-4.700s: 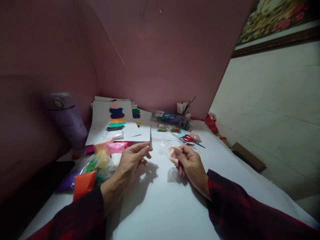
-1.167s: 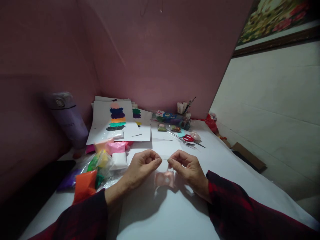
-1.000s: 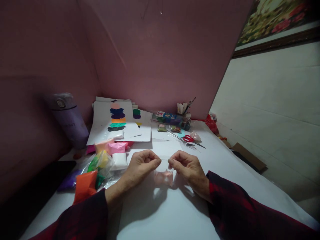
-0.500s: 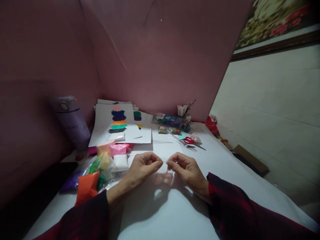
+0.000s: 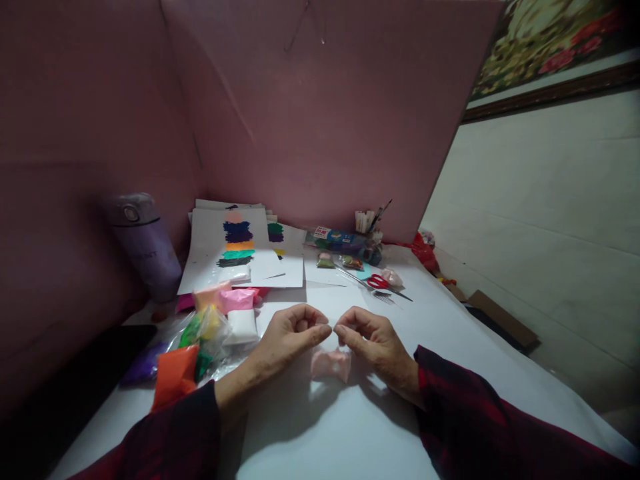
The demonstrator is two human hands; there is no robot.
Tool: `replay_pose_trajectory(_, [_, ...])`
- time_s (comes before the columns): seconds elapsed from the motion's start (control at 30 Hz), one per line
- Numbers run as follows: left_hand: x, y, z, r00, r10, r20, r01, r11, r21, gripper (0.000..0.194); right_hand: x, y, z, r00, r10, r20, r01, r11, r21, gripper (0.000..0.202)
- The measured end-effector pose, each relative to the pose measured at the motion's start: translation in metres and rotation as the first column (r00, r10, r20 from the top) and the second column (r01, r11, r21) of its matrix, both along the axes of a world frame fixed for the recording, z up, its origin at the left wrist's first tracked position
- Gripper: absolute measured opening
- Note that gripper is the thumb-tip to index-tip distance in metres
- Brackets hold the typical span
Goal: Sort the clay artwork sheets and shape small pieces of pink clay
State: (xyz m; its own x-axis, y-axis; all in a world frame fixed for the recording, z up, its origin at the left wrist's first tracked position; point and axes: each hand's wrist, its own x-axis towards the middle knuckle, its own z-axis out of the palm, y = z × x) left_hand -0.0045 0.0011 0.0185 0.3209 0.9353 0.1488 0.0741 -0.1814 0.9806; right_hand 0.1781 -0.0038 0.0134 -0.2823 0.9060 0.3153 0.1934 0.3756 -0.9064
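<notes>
In the head view, my left hand (image 5: 293,333) and my right hand (image 5: 374,339) meet near the middle of the table, thumbs pinched against fingers. Between and just below them is a small clear packet of pale pink modelling clay (image 5: 330,367). Its clear upper film seems to run up to my fingertips, which pinch it from both sides; the film itself is hard to make out. A thin gap separates the two thumb tips. The shadows of both hands fall on the white tabletop (image 5: 320,440) around the packet.
Left of my hands lie several coloured clay packets, an orange one (image 5: 175,375) nearest. A purple bottle (image 5: 147,250) stands behind them. Further back are colour-swatched paper sheets (image 5: 205,243), red-handled scissors (image 5: 377,281), a fork (image 5: 384,295) and a pen holder (image 5: 364,221).
The pink packet has shifted slightly lower and shows more sharply. My fingertips have moved a little further apart and slightly down.
</notes>
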Motion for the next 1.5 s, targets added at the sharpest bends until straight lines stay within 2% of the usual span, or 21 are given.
replay_pose_trajectory(0.13, [-0.0004,0.0011,0.0013,0.997,0.045,-0.058,-0.045,0.999,0.003,0.023,0.0008,0.0004,-0.0021,1.000,-0.014,0.021,0.014,1.000,-0.003,0.020])
replay_pose_trajectory(0.3, [0.0001,0.0005,0.0044,0.993,0.109,-0.051,-0.110,0.994,-0.018,0.022,0.0014,0.0002,-0.0021,0.999,-0.032,0.005,0.032,0.999,-0.011,0.019])
replay_pose_trajectory(0.5, [-0.0014,0.0017,0.0013,1.000,0.025,0.013,-0.024,0.997,-0.068,0.027,0.0025,0.0007,-0.0012,0.999,-0.032,-0.042,0.031,0.999,-0.037,0.018])
replay_pose_trajectory(0.6, [-0.0022,0.0016,0.0010,1.000,-0.009,0.010,0.010,0.997,-0.071,0.029,0.0029,0.0012,-0.0021,0.999,-0.032,-0.012,0.032,0.999,-0.016,0.020])
replay_pose_trajectory(0.73, [-0.0013,0.0009,0.0029,1.000,0.021,-0.006,-0.021,0.999,-0.049,0.026,0.0023,0.0005,-0.0019,0.999,-0.032,0.039,0.033,0.999,-0.011,0.019])
replay_pose_trajectory(0.93, [0.0004,0.0024,0.0019,0.990,0.134,0.040,-0.131,0.989,-0.074,0.022,0.0014,-0.0005,0.0001,0.997,-0.062,0.035,0.063,0.997,-0.035,0.014])
replay_pose_trajectory(1.1, [-0.0007,-0.0001,0.0025,0.995,0.082,0.054,-0.073,0.987,-0.144,0.027,0.0012,-0.0015,0.0012,0.997,-0.070,-0.023,0.068,0.995,-0.068,0.015])
replay_pose_trajectory(1.2, [-0.0011,-0.0013,0.0036,0.998,0.051,0.024,-0.048,0.994,-0.101,0.027,0.0007,-0.0020,0.0016,0.998,-0.061,-0.025,0.059,0.996,-0.066,0.014])
replay_pose_trajectory(1.37, [-0.0003,-0.0006,0.0046,0.997,0.081,0.010,-0.080,0.993,-0.085,0.026,0.0013,-0.0007,-0.0009,0.999,-0.034,-0.010,0.034,0.998,-0.045,0.012])
replay_pose_trajectory(1.5, [-0.0011,0.0012,0.0050,0.996,0.088,0.016,-0.086,0.989,-0.122,0.029,0.0031,0.0005,-0.0028,0.997,-0.074,-0.021,0.073,0.996,-0.045,0.013])
